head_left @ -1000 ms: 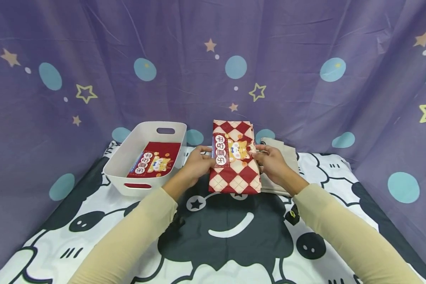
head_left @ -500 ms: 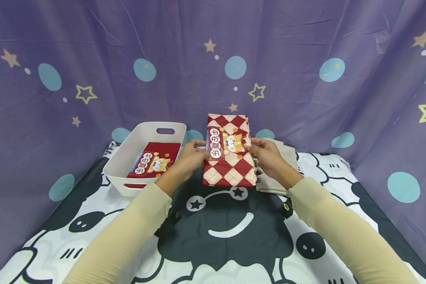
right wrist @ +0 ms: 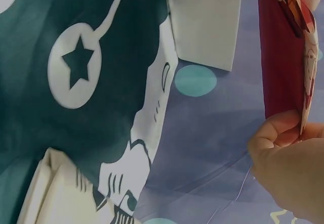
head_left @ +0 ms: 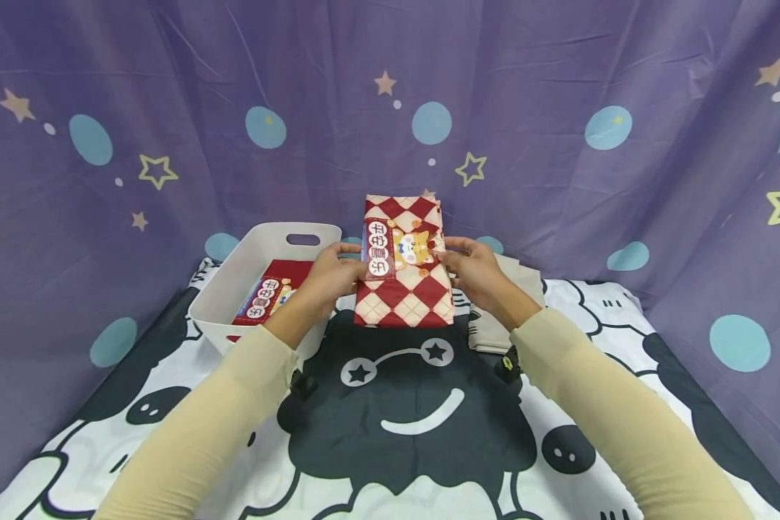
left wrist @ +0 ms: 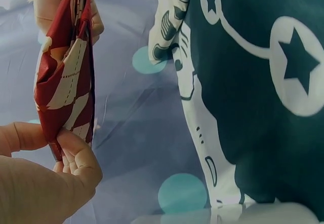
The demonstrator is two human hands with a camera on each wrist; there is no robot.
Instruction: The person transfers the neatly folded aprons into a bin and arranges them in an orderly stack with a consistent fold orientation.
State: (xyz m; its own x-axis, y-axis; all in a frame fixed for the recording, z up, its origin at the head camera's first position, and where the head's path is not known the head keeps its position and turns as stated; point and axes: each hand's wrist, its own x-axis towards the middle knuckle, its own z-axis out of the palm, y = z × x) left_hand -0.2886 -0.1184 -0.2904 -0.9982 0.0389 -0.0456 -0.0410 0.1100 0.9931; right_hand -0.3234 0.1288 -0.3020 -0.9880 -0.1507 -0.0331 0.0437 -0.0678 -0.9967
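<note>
A folded red and cream checked cloth [head_left: 404, 289] with a cartoon animal and a lettered label is held up off the bed, between both hands. On its left edge the left hand [head_left: 339, 273] pinches it; the right hand [head_left: 477, 274] pinches the opposite edge. In the left wrist view the cloth [left wrist: 71, 82] appears side-on as several layers, thumb and fingers of the left hand [left wrist: 55, 178] closed on its edge. The right wrist view has the right hand [right wrist: 291, 153] gripping the cloth's [right wrist: 283, 57] border.
At the left stands a white bin [head_left: 224, 289] with handle holes; a red folded cloth [head_left: 292, 270] with a similar label lies inside. A folded beige cloth [head_left: 526, 284] lies behind the right hand on the sheep-print bedding [head_left: 416, 440]. A purple curtain [head_left: 533, 65] hangs behind.
Both hands have carried the checked cloth left and upward, closer to the bin. More of the beige cloth's left part shows, and the left forearm now covers some of the red cloth.
</note>
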